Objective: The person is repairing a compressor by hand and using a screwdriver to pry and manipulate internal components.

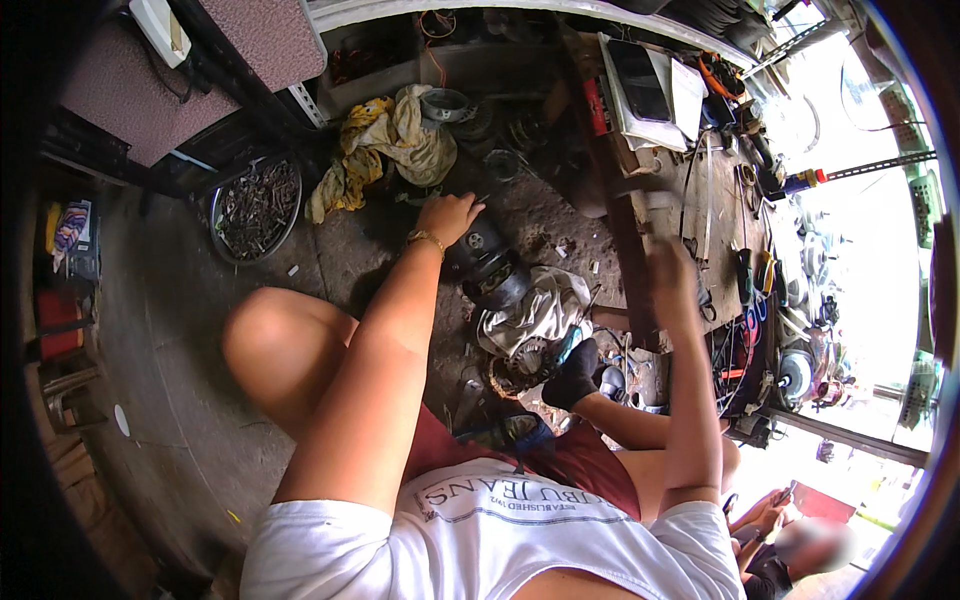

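My left hand (448, 218) is closed, its fingers pinching a thin metal rod (483, 200) that is mostly hidden by them. Just below that hand, a dark round motor housing (492, 272) rests on the dirty floor. My right hand (672, 268) is raised beside the wooden bench and smeared by motion. It appears wrapped around the handle of a hammer (650, 195), whose blurred grey head shows above the fist. Near my foot, a light rag (545, 305) lies against the housing, with a ring-shaped motor part with coils (528, 362) next to it.
A round basin of small metal pieces (257, 210) stands at the left. Yellowish rags (400, 140) and a grey bowl (445, 105) lie beyond my left hand. The wooden bench (715, 200) at right bears papers, a phone (640, 80) and tools. Another person (775, 540) sits at lower right.
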Available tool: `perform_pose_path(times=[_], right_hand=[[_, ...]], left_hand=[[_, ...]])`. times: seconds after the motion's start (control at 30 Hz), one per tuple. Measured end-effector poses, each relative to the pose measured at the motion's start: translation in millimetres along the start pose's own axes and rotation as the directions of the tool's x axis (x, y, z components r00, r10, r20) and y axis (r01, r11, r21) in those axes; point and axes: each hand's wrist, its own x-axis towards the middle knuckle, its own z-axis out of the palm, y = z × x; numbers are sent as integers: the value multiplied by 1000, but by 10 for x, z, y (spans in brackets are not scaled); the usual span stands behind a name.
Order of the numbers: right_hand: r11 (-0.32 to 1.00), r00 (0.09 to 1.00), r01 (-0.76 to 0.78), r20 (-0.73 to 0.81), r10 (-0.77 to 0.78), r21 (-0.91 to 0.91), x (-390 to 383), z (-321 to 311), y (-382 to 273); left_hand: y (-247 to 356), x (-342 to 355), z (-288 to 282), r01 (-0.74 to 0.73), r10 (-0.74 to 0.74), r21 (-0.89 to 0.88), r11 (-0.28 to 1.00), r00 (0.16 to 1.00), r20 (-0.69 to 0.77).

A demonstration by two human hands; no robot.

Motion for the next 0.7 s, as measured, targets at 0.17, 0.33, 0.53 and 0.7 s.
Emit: perform_pose_path(times=[0.17,0.33,0.53,0.7], right_hand=[[960,958,-61,254,133,-272,-86,1023,163],[911,906,27,395,151,-412,-152,1276,238],[985,970,162,189,-150,-53,570,672,-670],[900,878,423,-291,-380,103,827,465,-1611]], left_hand=[[81,96,73,-4,4,-54,999,1000,1],[25,95,116,-3,4,-43,999,999,34],[-2,130,144,9,-8,-55,998,1000,31],[-86,41,135,19,-18,-46,999,999,27]])
